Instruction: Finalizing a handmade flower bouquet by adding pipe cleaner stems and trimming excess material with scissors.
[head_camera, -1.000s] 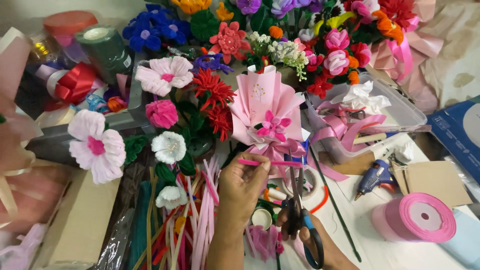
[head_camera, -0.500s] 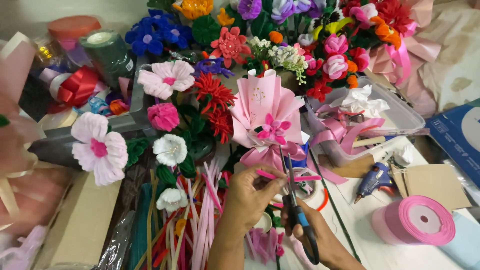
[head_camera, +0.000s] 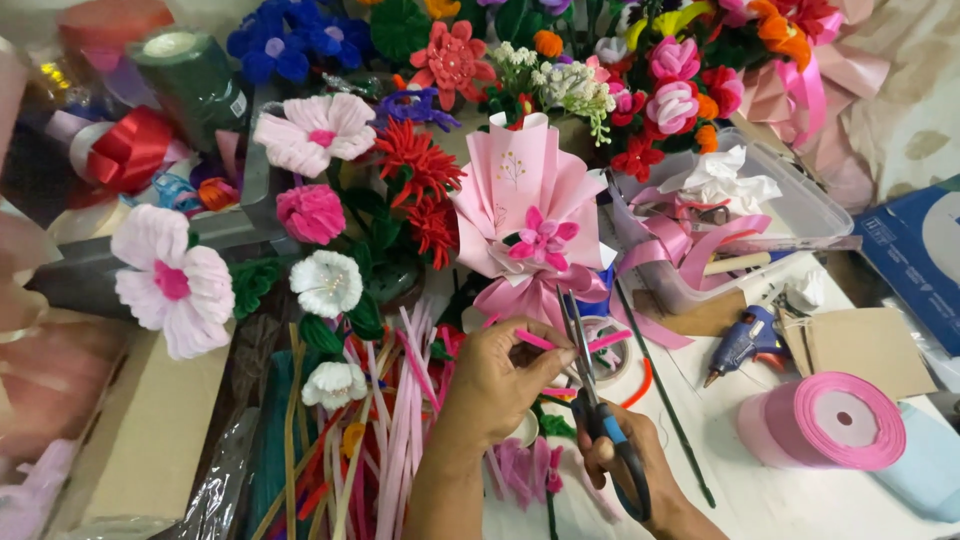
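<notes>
Raised scissors (head_camera: 590, 385) in right hand (head_camera: 640, 465) now straddle the fuzzy pink pipe cleaner (head_camera: 575, 343) pinched by left hand (head_camera: 495, 385).

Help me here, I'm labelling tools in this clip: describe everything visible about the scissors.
The scissors have slim silvery metal blades and dark handle loops with a blue patch near the pivot. The right hand grips the handles from below, fingers through the loops. They point up and away from the person, blades slightly parted around a pink pipe cleaner that the left hand pinches crosswise, just below the small pink paper-wrapped bouquet.
</notes>
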